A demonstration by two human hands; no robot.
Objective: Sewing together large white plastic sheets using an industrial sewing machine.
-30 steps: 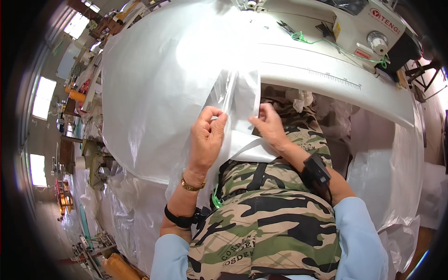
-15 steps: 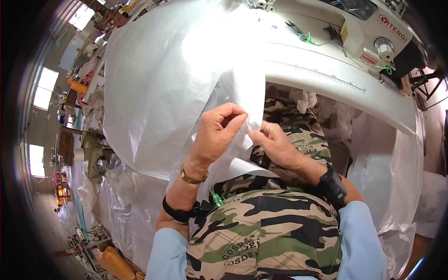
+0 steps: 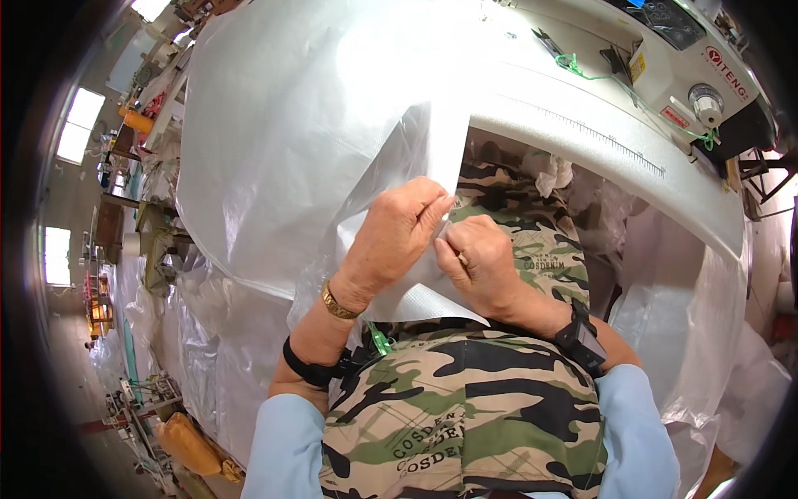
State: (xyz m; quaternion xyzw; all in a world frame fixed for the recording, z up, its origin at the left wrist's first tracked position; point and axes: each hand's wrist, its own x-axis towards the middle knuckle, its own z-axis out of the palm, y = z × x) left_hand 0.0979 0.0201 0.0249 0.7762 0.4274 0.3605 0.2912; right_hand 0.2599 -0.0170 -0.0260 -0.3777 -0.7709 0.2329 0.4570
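A large sheet of white, shiny plastic (image 3: 266, 158) spreads over the table and hangs down toward my lap. Its folded edge runs down to my two hands, which are close together above my thighs. My left hand (image 3: 397, 237) pinches this edge between thumb and fingertips. Just to its right, my right hand (image 3: 482, 262) is curled closed on the edge of the same sheet, thumb against the bent fingers. A loose textured flap of the sheet lies below both hands, across my camouflage apron (image 3: 465, 407).
A white sewing machine (image 3: 665, 75) stands at the far right, green thread (image 3: 594, 77) trailing over its bed. The pale table edge (image 3: 573, 125) carries a ruler scale and curves to the right. Crumpled clear plastic (image 3: 199, 324) lies at the left, more plastic (image 3: 665, 308) at the right.
My right hand has curled its fingers in and turned its knuckles up beside the left hand. The textured flap below the hands has shifted and spread lower. The view has moved slightly.
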